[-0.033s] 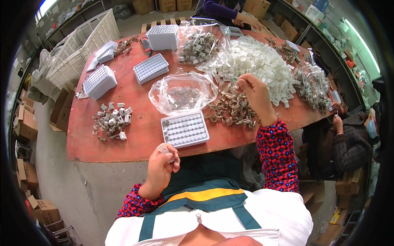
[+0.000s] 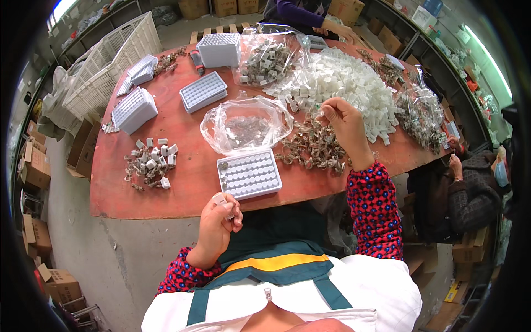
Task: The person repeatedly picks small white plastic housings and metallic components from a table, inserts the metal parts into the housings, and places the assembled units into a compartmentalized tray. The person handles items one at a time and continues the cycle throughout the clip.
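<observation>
Our left hand (image 2: 217,220) pinches a small white plastic block (image 2: 220,200) just off the red table (image 2: 182,182) edge, right hand (image 2: 345,124) closed on a tiny part above dull metal clips (image 2: 312,149); the white cell tray (image 2: 249,174) looks nearly full, big heap of white blocks (image 2: 343,88) left.

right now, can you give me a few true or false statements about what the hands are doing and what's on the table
1. The left hand holds a small white part near the table's front edge. True.
2. The right hand rests flat on the tray. False: it is raised over the pile of metal clips, pinching something small.
3. The tray lies in front of a clear plastic bag. True.
4. The table is blue. False: it is reddish brown.
</observation>
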`<action>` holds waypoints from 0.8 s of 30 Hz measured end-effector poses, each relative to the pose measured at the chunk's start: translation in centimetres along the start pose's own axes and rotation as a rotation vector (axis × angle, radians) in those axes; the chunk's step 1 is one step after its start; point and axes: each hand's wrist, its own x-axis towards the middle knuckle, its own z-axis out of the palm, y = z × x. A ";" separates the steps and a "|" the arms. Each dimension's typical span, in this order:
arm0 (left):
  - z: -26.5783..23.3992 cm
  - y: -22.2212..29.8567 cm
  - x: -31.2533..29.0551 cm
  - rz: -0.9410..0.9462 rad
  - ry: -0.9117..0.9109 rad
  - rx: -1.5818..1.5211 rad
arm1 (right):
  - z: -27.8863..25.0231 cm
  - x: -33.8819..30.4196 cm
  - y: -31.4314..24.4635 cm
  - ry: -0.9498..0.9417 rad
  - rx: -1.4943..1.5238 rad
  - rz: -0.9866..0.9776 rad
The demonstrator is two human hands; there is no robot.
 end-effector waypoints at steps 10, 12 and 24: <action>3.0 0.2 0.6 0.263 -0.016 0.339 | 1.8 -6.3 -7.5 -0.498 0.062 -0.093; 3.9 -0.3 0.8 0.229 -0.070 0.342 | 2.8 -7.1 -8.2 -0.486 -0.025 -0.295; 3.2 -0.9 0.5 0.080 -0.151 0.230 | 8.3 -11.9 -9.1 -0.172 0.170 -0.404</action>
